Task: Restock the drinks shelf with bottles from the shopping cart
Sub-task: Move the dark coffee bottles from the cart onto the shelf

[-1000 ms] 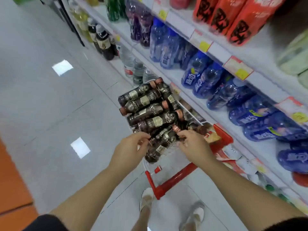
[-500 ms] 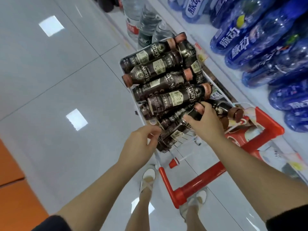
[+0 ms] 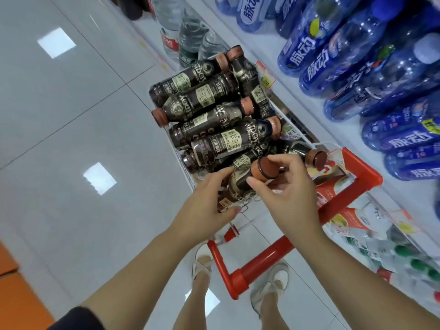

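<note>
A wire shopping cart (image 3: 281, 254) with a red handle is piled with several dark coffee bottles (image 3: 214, 129) with brown caps. One coffee bottle (image 3: 240, 184) is raised at the cart's near end, cap toward me. My right hand (image 3: 288, 194) pinches it at the neck, just under the cap. My left hand (image 3: 209, 206) grips its lower body from the left. On the right, the drinks shelf (image 3: 285, 75) carries rows of blue bottles (image 3: 357, 65).
Clear water bottles (image 3: 188, 41) stand on the low shelf beyond the cart. Cartons and small bottles (image 3: 371, 227) fill the bottom shelf at the right. Grey tiled floor (image 3: 71, 139) stretches to the left. My feet in sandals (image 3: 202, 265) stand behind the cart handle.
Both hands have closed round one bottle at the near end of the cart and tipped its cap up toward me. The view has moved closer to the cart.
</note>
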Demonstrator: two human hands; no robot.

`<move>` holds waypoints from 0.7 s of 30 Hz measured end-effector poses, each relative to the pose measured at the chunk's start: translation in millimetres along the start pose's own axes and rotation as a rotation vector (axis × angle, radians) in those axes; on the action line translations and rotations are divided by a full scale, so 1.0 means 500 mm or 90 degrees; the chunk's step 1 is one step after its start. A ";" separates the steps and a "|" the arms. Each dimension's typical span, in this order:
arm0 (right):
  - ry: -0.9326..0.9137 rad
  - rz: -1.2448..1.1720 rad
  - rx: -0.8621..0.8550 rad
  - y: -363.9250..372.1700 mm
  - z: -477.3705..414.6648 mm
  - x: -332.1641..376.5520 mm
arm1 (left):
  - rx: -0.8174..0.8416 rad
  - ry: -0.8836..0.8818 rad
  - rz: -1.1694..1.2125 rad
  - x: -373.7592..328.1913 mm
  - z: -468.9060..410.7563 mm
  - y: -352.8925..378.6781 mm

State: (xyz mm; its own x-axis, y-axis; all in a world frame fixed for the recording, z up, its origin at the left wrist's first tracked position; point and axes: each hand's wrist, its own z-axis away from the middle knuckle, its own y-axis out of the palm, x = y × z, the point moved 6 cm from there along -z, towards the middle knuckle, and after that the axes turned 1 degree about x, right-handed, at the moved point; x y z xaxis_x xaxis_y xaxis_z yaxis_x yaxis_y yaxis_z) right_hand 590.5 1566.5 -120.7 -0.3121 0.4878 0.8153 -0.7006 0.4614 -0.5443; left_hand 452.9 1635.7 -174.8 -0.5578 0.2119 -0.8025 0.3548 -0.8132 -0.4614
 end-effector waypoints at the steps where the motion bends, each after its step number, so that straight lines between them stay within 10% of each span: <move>1: -0.013 -0.013 -0.017 -0.010 -0.001 0.018 | -0.020 0.012 0.017 -0.006 0.000 -0.006; 9: -0.064 -0.132 0.019 -0.020 -0.070 0.141 | -0.257 0.012 0.147 -0.039 0.023 -0.105; 21: 0.445 -0.340 -0.093 0.179 -0.109 -0.050 | -0.368 -0.102 0.241 0.046 0.061 -0.159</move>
State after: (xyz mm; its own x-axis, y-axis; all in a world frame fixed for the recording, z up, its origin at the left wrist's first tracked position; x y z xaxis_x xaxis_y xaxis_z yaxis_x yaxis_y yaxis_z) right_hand 570.6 1636.0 -200.6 0.5290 0.4991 0.6864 -0.5370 0.8231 -0.1847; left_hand 389.0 1688.4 -145.0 -0.4053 -0.1460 -0.9025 0.8624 -0.3886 -0.3244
